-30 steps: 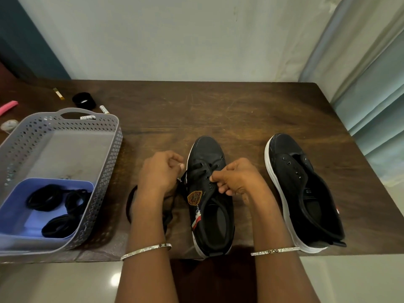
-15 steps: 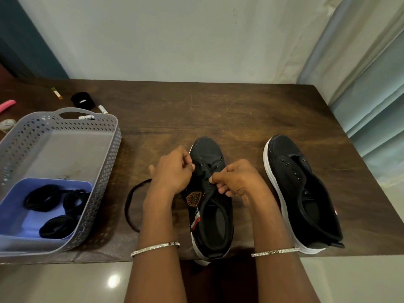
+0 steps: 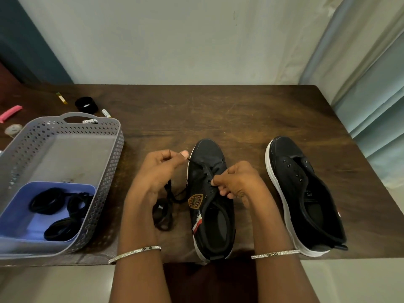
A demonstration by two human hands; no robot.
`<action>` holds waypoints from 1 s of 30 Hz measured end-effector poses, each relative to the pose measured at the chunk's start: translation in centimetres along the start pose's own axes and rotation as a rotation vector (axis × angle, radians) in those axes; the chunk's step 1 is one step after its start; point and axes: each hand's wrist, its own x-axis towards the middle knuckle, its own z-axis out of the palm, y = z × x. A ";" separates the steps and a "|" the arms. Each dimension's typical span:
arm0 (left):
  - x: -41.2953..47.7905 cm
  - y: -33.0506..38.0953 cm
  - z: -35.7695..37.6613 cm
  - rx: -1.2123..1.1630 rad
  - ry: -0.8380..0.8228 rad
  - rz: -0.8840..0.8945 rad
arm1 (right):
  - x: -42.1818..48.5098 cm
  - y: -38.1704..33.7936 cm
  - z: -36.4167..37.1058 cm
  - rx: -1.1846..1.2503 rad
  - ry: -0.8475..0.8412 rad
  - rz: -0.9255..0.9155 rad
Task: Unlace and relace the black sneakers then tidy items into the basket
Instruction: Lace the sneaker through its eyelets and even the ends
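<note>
Two black shoes stand on your dark wooden table (image 3: 229, 114), toes pointing away; it butts a pale wall (image 3: 175, 40), with a blue-grey curtain (image 3: 376, 95) at the right. The middle shoe (image 3: 207, 154) sits at the near edge between your wrists. The right shoe (image 3: 282, 154), unlaced, lies well apart from it. A grey basket (image 3: 119, 136) on the left holds a blue tray (image 3: 19, 217) with black bands (image 3: 47, 202).

Your left hand (image 3: 161, 171) pinches the lace (image 3: 162, 213) just left of the middle shoe's toe, a strand running taut to the eyelets and the slack bunched by your wrist. Your right hand (image 3: 238, 182), fingers curled, pinches the middle shoe at its eyelet row.

Half a second ago your left hand was at the eyelets and the slack lay in a wide loop.
</note>
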 end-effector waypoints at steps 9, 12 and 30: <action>-0.9 1.0 1.1 -0.224 -0.112 0.040 | -0.4 -0.5 0.9 0.193 -0.085 -0.440; -0.6 1.2 1.6 -0.267 -0.114 0.012 | -0.9 -0.8 2.3 0.179 -0.161 -0.524; 1.0 -1.2 0.6 0.068 -0.256 -0.025 | -1.7 -1.2 -1.4 0.882 -0.153 -0.443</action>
